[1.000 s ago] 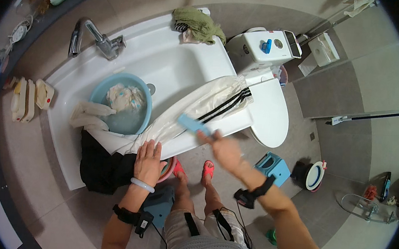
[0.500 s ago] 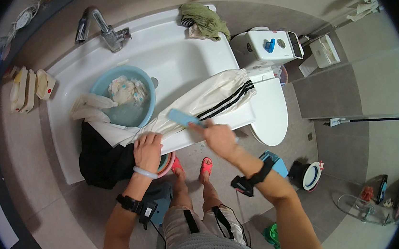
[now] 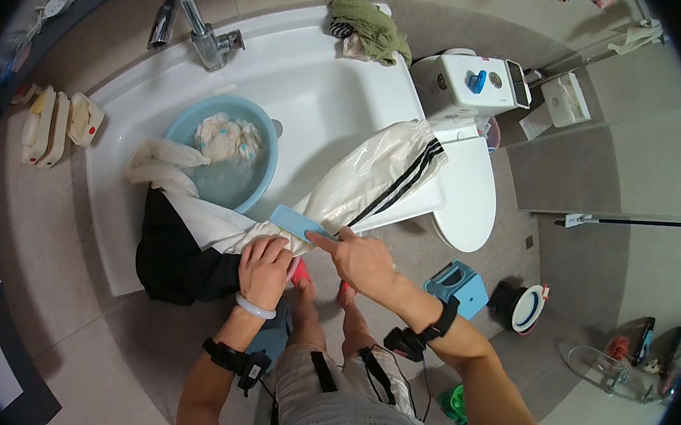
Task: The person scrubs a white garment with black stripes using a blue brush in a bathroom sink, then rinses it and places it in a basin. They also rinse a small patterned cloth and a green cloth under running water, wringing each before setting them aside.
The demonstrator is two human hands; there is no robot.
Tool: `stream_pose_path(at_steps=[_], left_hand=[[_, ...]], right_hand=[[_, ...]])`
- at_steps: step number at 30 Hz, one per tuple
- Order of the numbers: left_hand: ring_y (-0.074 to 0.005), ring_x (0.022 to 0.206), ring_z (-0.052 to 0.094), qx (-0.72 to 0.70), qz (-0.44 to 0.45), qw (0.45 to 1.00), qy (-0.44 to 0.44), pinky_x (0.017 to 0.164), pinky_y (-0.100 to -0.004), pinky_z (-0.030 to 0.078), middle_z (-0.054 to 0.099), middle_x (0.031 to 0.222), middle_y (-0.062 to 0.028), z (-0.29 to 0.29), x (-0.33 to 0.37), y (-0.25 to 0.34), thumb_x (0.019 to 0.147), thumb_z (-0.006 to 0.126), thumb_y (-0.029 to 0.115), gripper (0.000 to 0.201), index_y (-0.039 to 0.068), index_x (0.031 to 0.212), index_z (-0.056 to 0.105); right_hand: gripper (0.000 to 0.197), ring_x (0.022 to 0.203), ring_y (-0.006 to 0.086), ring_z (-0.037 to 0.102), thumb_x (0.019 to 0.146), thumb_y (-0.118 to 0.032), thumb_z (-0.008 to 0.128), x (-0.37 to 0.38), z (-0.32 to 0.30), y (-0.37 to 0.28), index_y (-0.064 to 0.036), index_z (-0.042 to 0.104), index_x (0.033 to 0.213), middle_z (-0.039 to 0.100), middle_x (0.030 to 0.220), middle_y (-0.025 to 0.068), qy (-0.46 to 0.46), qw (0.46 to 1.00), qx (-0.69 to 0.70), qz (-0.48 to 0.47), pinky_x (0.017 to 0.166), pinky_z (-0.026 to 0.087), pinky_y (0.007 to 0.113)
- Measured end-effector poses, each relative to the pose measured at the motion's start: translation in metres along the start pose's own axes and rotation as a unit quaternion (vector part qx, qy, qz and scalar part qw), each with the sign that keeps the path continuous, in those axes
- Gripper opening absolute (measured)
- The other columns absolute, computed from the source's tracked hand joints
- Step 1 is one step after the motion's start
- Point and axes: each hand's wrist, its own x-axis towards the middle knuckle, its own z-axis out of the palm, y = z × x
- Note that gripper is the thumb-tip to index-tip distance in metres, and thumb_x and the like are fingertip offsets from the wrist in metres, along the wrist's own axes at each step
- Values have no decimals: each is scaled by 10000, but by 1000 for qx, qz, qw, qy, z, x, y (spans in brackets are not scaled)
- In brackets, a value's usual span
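A long white garment (image 3: 361, 173) with black stripes lies stretched over the front rim of the white sink. Its black part (image 3: 179, 267) hangs over the rim at the left. My left hand (image 3: 263, 271) is closed on the cloth at the rim, fingers bent over it. In my right hand (image 3: 362, 261) is a light blue scrubbing brush (image 3: 297, 222), gripped by its handle with the index finger stretched along it. The brush head rests on the white cloth just beyond my left fingers; its underside is hidden. One end of pale cloth (image 3: 166, 163) drapes over the basin's left rim.
Inside the sink (image 3: 317, 112) stands a blue basin (image 3: 272, 144) of water with a wet white cloth (image 3: 228, 140). A faucet (image 3: 209, 44) rises behind it, and a green cloth (image 3: 372, 29) lies at the back corner. Right are a toilet (image 3: 469, 192) and a blue stool (image 3: 458, 288).
My right hand has drawn the brush left and nearer along the cloth, close to my left hand. The left hand stays on the garment at the rim. The whole view has shifted slightly.
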Motion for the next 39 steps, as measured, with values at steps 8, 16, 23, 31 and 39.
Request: stream_pose_path(at_steps=[8,16,23,31,39], left_hand=[[-267,1124,554,-9,-17,999,32,935,-419,429,620,1172,-57,-1,-14,-9,757,605,112,58,65,787,625],[-287,1160,547,-27,-37,998,42,946,-431,431,614,1231,-77,11,-22,-13,782,588,116,68,61,798,626],[-309,1120,561,-46,-87,994,46,902,-434,459,604,1171,-80,7,-19,-14,779,611,109,80,78,836,657],[-284,1027,603,-66,-93,993,40,851,-399,496,616,985,-70,-4,-23,-24,737,635,87,117,98,845,679],[-284,984,613,-24,-145,988,-56,719,-402,536,627,969,-69,-2,-13,-19,755,601,95,131,112,858,680]], right_hand=[[528,658,289,673,840,-55,526,2,-50,62,-261,542,1326,631,817,159,-80,978,-137,136,557,553,406],[497,612,304,649,854,-73,508,8,-8,-10,-273,573,1305,610,785,138,-41,997,-60,38,498,506,395],[456,581,285,649,836,-74,529,5,-47,49,-218,618,1259,636,764,159,-30,982,-119,141,518,517,391],[530,631,280,652,835,-77,526,19,14,-22,-305,563,1311,611,745,127,-20,998,-32,45,517,516,391],[494,622,260,678,844,-98,532,20,-39,5,-285,582,1299,659,733,128,-46,983,-113,140,531,545,383]])
